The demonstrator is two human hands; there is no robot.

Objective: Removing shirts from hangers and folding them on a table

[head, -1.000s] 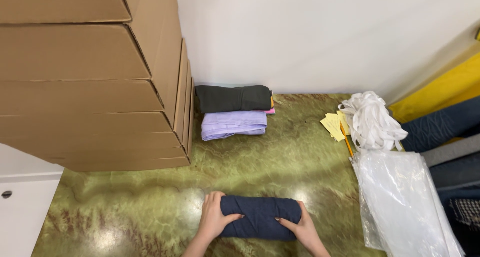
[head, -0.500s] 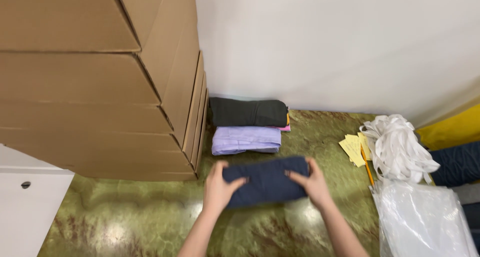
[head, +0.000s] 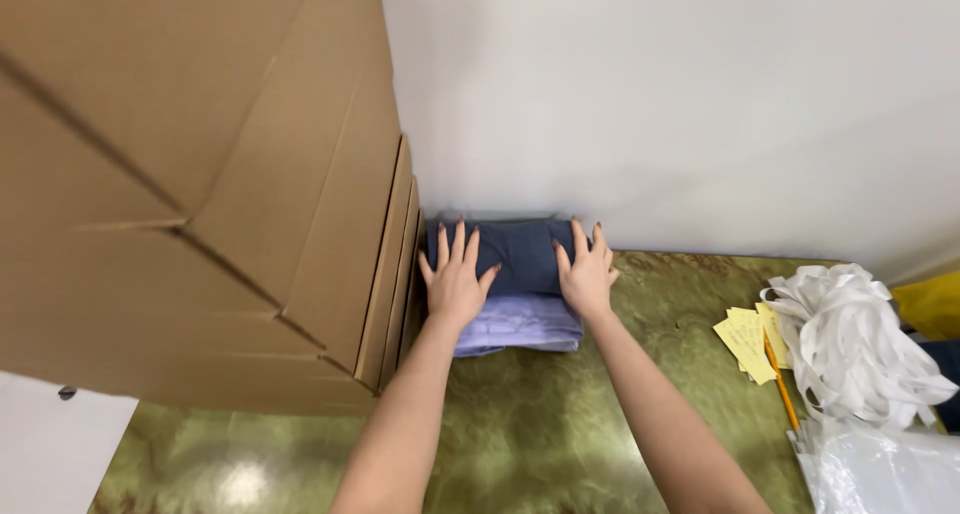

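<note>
Glossy green marble top — hands flat on soft folded navy cloth.

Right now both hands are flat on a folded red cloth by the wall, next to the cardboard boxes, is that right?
Not quite. In the head view the left hand and right hand press on a folded dark blue cloth, not red, beside the cardboard boxes.

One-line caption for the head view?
Both hands, left and right, press a folded navy cloth beside a lilac cloth.
</note>
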